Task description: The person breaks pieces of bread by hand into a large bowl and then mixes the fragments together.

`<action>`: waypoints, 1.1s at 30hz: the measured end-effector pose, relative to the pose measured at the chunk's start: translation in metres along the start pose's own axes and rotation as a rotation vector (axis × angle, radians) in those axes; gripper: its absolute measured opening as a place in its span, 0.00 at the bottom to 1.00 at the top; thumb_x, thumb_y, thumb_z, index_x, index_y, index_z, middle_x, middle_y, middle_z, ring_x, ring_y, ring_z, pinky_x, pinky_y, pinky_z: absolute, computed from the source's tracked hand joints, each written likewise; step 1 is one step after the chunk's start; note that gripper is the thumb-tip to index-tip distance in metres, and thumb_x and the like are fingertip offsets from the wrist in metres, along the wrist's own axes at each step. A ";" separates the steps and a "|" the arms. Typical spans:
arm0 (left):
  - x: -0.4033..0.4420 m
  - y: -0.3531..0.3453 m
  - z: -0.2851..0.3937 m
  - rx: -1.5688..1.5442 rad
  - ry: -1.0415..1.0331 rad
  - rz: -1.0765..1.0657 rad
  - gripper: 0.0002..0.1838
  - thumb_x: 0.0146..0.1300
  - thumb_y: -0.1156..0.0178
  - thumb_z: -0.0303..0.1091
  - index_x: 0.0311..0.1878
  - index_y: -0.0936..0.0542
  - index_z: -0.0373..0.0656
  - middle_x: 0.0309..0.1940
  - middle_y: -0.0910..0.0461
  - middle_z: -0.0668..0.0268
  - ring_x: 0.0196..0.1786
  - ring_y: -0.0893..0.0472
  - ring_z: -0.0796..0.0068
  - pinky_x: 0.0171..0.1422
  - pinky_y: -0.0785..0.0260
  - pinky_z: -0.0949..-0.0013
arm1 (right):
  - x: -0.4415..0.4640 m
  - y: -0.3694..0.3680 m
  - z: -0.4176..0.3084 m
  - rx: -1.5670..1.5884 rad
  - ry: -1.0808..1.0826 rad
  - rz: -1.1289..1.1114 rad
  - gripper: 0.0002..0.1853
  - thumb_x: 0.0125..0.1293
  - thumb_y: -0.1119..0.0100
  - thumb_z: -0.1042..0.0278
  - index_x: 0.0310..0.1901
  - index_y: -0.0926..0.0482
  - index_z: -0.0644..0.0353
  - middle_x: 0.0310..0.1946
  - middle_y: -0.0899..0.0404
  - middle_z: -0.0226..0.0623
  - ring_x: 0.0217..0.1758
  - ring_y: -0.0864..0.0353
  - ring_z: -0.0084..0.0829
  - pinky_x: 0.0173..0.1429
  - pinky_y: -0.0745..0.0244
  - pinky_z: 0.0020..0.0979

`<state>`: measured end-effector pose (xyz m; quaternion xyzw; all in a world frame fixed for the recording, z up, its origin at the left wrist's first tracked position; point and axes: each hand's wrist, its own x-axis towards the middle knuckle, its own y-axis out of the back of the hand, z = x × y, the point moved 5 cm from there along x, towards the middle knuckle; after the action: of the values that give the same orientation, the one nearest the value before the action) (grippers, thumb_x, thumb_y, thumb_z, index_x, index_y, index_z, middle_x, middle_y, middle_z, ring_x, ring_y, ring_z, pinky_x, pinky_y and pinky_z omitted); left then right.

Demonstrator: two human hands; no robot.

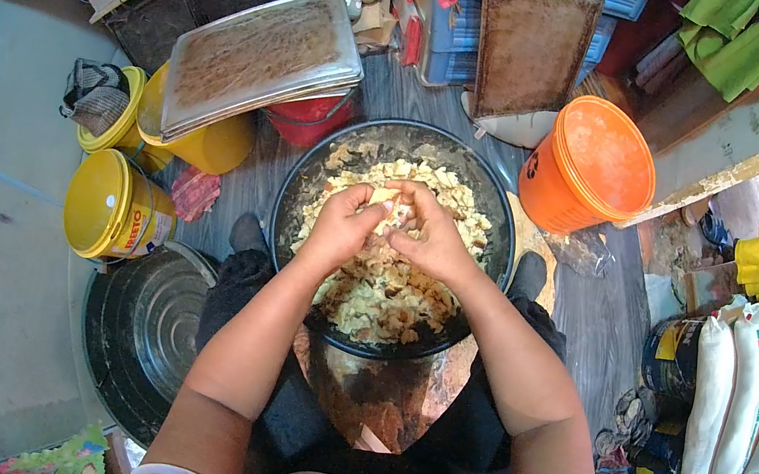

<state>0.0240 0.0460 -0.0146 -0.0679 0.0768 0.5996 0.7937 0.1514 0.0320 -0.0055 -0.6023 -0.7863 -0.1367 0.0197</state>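
Between my knees stands a wide black basin [282,205], heaped with torn pale pieces of bread [371,312], some with brown crust. Over the middle of the heap, my left hand [344,223] pinches a pale piece of bread [384,196] between thumb and fingers. Close against it, my right hand [432,238] curls its fingers onto the same piece from the other side. The palms and some fingertips are hidden from above.
Yellow buckets [93,202] and a large black tub [143,322] stand at left. Stacked baking trays [264,54] rest over a red bucket [311,118]. An orange bucket [590,168] is behind the basin at right; white sacks [743,423] lie far right.
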 end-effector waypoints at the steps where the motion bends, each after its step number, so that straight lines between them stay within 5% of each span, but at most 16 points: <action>1: 0.002 0.001 -0.005 -0.001 0.002 -0.002 0.08 0.62 0.43 0.37 0.33 0.25 0.42 0.22 0.29 0.75 0.19 0.35 0.88 0.19 0.45 0.80 | 0.000 0.000 -0.001 0.043 0.040 0.000 0.22 0.56 0.45 0.76 0.54 0.35 0.61 0.41 0.30 0.31 0.43 0.30 0.21 0.48 0.33 0.25; 4: 0.006 0.000 -0.007 0.140 -0.052 -0.014 0.09 0.63 0.45 0.38 0.33 0.24 0.43 0.22 0.29 0.75 0.18 0.35 0.88 0.19 0.46 0.80 | 0.000 0.002 -0.002 0.018 -0.066 -0.006 0.23 0.57 0.43 0.75 0.55 0.36 0.61 0.41 0.29 0.31 0.44 0.29 0.20 0.47 0.33 0.24; 9: -0.001 -0.011 -0.015 -0.141 0.215 -0.029 0.13 0.66 0.51 0.44 0.39 0.25 0.43 0.24 0.28 0.72 0.22 0.31 0.84 0.21 0.40 0.79 | 0.002 0.004 0.022 -0.134 -0.077 0.052 0.18 0.59 0.43 0.73 0.51 0.33 0.60 0.38 0.27 0.34 0.37 0.27 0.22 0.42 0.31 0.24; 14: 0.003 -0.010 -0.018 -0.240 0.195 -0.027 0.12 0.65 0.52 0.41 0.41 0.27 0.44 0.29 0.26 0.67 0.29 0.26 0.78 0.27 0.31 0.72 | 0.000 0.006 0.022 -0.336 -0.038 0.095 0.12 0.61 0.45 0.70 0.46 0.30 0.61 0.34 0.26 0.36 0.32 0.25 0.26 0.39 0.30 0.27; 16: 0.006 -0.009 -0.019 -0.309 0.222 -0.039 0.11 0.65 0.52 0.40 0.42 0.28 0.44 0.30 0.26 0.65 0.31 0.25 0.75 0.30 0.29 0.71 | 0.001 0.011 0.040 -0.119 -0.230 0.194 0.13 0.60 0.43 0.68 0.46 0.29 0.61 0.39 0.27 0.39 0.40 0.25 0.31 0.44 0.30 0.30; 20: 0.011 -0.003 -0.023 -0.503 0.180 -0.041 0.11 0.60 0.52 0.35 0.44 0.30 0.43 0.35 0.27 0.63 0.38 0.25 0.69 0.41 0.28 0.64 | 0.004 0.021 0.032 -0.261 -0.113 0.201 0.18 0.56 0.40 0.68 0.49 0.28 0.57 0.53 0.34 0.41 0.58 0.34 0.35 0.58 0.37 0.33; 23: 0.011 -0.003 -0.023 -0.631 0.200 -0.052 0.17 0.53 0.52 0.29 0.48 0.31 0.40 0.42 0.29 0.61 0.45 0.27 0.68 0.51 0.31 0.61 | 0.004 0.014 0.001 -0.236 -0.062 0.028 0.20 0.54 0.37 0.67 0.50 0.28 0.56 0.53 0.34 0.41 0.58 0.34 0.35 0.59 0.37 0.33; 25: 0.005 -0.008 -0.008 -0.612 0.143 -0.095 0.22 0.50 0.51 0.28 0.52 0.32 0.37 0.43 0.29 0.62 0.45 0.27 0.68 0.53 0.32 0.65 | 0.002 0.005 -0.001 -0.208 0.040 -0.068 0.22 0.52 0.36 0.67 0.49 0.28 0.57 0.53 0.32 0.40 0.55 0.31 0.35 0.56 0.35 0.32; 28: 0.001 -0.015 -0.009 -0.516 0.171 -0.173 0.25 0.49 0.52 0.25 0.54 0.32 0.36 0.43 0.28 0.63 0.45 0.26 0.71 0.52 0.33 0.70 | -0.001 0.002 0.005 -0.204 -0.084 -0.056 0.20 0.49 0.37 0.70 0.46 0.27 0.61 0.41 0.26 0.34 0.38 0.28 0.25 0.42 0.31 0.27; 33: 0.004 -0.014 -0.021 -0.341 0.184 -0.165 0.21 0.51 0.52 0.22 0.52 0.29 0.36 0.42 0.26 0.66 0.42 0.25 0.77 0.48 0.30 0.74 | 0.000 0.002 0.007 -0.215 -0.114 -0.038 0.14 0.50 0.39 0.73 0.39 0.27 0.64 0.31 0.25 0.32 0.33 0.29 0.20 0.39 0.31 0.25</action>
<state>0.0376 0.0415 -0.0361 -0.2618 0.0404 0.5280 0.8069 0.1541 0.0344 -0.0113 -0.5926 -0.7783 -0.1861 -0.0923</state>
